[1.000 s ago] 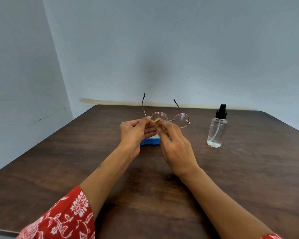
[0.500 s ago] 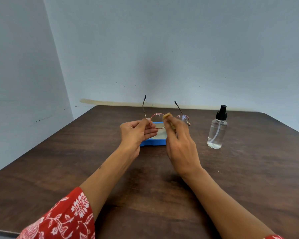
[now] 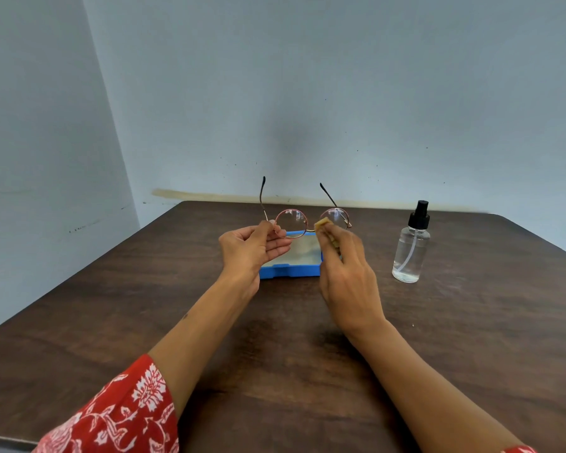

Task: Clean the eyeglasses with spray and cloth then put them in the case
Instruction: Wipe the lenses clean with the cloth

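Right hand [image 3: 347, 276] pinching tan cloth [image 3: 324, 227] on right lens, cloth mostly hidden; left hand [image 3: 250, 248] pinching round eyeglasses [image 3: 304, 219] at left hinge, above open blue case [image 3: 291, 259], partly hidden; spray bottle [image 3: 410, 250] right

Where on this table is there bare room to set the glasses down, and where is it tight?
Bare table lies left of the blue case, and right of the spray bottle. It is tight between case and bottle, where the right hand with the cloth hovers.

Round pink-rimmed eyeglasses [image 3: 304, 219] aloft, temples unfolded, above open blue case [image 3: 291, 269]
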Available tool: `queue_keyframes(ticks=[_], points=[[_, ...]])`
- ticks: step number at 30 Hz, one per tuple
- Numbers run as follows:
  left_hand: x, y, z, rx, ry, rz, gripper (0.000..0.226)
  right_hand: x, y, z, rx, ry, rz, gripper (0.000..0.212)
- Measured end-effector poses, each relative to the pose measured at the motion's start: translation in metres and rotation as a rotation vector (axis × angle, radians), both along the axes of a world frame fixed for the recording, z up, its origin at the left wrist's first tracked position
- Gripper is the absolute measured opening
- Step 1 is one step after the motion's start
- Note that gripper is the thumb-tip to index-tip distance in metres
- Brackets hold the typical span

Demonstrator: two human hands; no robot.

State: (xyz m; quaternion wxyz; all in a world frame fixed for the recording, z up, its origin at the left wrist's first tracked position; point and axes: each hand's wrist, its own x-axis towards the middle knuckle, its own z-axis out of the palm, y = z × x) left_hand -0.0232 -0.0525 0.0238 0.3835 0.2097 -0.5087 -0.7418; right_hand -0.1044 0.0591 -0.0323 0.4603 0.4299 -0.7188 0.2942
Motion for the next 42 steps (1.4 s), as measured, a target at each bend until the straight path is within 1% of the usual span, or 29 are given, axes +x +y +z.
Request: queue_keyframes(ticks=[6, 8, 11, 14, 18, 20, 23, 25, 28, 31, 32, 34, 36, 38, 40, 42], points=[[-0.001, 0.001, -0.004, -0.002, 0.002, 0.003, 0.016, 0.009, -0.006, -0.001, 0.091, 0.079, 0.104, 0.036], [-0.001, 0.0, -0.003, 0.003, 0.007, 0.011, 0.016, 0.006, -0.005, -0.002, 0.047, 0.04, 0.094, 0.037], [-0.001, -0.002, 0.0, 0.018, 0.027, 0.023, 0.015, -0.005, 0.001, -0.002, -0.074, -0.038, 0.023, 0.034], [-0.001, -0.002, 0.001, 0.026, 0.025, 0.045, 0.012, -0.01, 0.004, -0.002, -0.122, -0.11, 0.031, 0.045], [-0.002, -0.002, -0.001, 0.028, 0.014, 0.074, 0.012, 0.0, 0.001, 0.0, -0.049, -0.036, 0.138, 0.042], [-0.003, -0.003, -0.002, 0.029, 0.009, 0.088, 0.013, 0.002, 0.001, 0.002, -0.076, -0.023, 0.162, 0.045], [-0.002, -0.003, -0.002, 0.025, -0.003, 0.077, 0.013, -0.003, 0.006, 0.004, -0.224, -0.137, 0.12, 0.045], [-0.002, -0.001, -0.001, 0.011, -0.013, 0.04, 0.015, -0.006, 0.009, 0.004, -0.253, -0.187, 0.072, 0.043], [-0.002, 0.004, 0.0, 0.0, -0.012, 0.005, 0.018, -0.005, 0.005, 0.002, -0.198, -0.172, 0.091, 0.041], [-0.001, 0.004, 0.0, -0.008, -0.007, 0.016, 0.018, 0.001, 0.0, 0.001, -0.039, -0.089, 0.143, 0.042], [0.0, 0.003, 0.0, -0.009, -0.005, 0.021, 0.017, 0.002, -0.001, 0.001, -0.014, -0.071, 0.147, 0.042], [0.0, 0.001, 0.001, -0.008, 0.001, 0.026, 0.017, -0.001, 0.001, 0.0, -0.073, -0.11, 0.127, 0.043], [0.001, 0.0, 0.002, -0.009, 0.004, 0.022, 0.016, -0.006, 0.004, 0.001, -0.207, -0.199, 0.086, 0.042], [0.001, 0.001, 0.002, -0.016, -0.006, 0.014, 0.017, -0.009, 0.007, 0.001, -0.258, -0.231, 0.048, 0.041], [0.0, 0.004, 0.002, -0.019, -0.01, 0.007, 0.017, -0.009, 0.006, 0.001, -0.229, -0.191, 0.055, 0.039], [0.001, 0.005, 0.001, -0.022, -0.006, 0.007, 0.017, -0.003, 0.002, 0.0, -0.133, -0.135, 0.104, 0.041]])
